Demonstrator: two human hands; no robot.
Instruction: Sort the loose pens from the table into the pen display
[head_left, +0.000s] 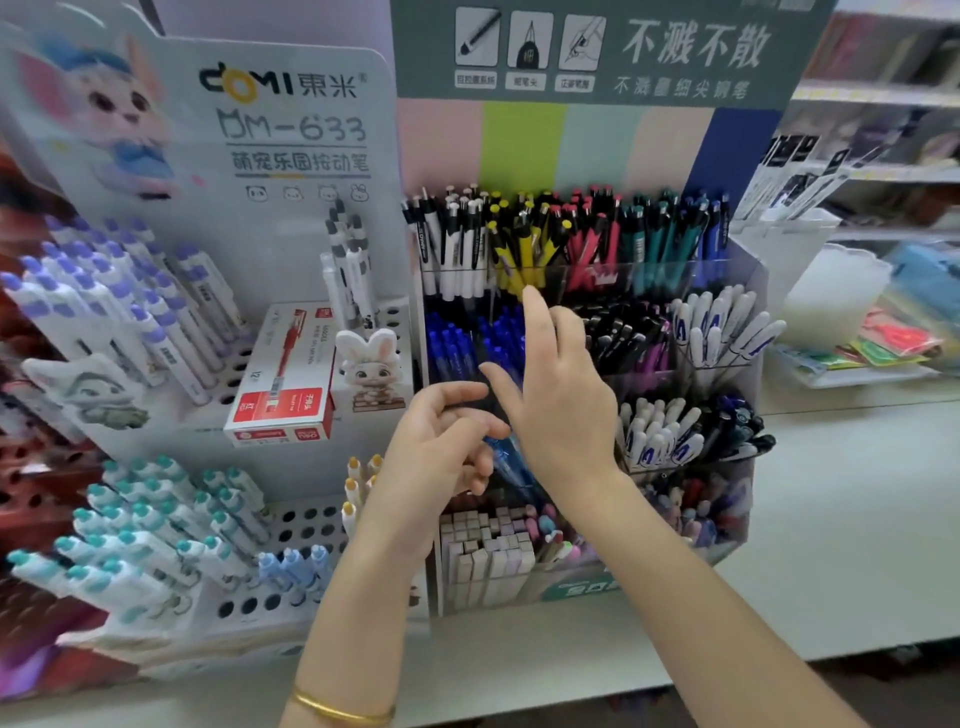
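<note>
Head cam, the only view I got. Both hands were up in front of the display (602, 145). Right hand (563, 400) was spread, fingers straight, index tip up by the yellow pens (519, 249), holding nothing. Left hand (441, 441) was loosely curled, and a blue pen (506, 452) showed just past its fingertips. Honestly I couldn't tell if the hand was pinching it or if that pen sat in a bin behind. I saw no loose pens on the table (857, 519). My guess: we were mid-placement, picking a bin. The next move would call for matching colour, probably the blue bin (467, 343) just above the hands, then sliding the pen in without knocking its neighbours.
</note>
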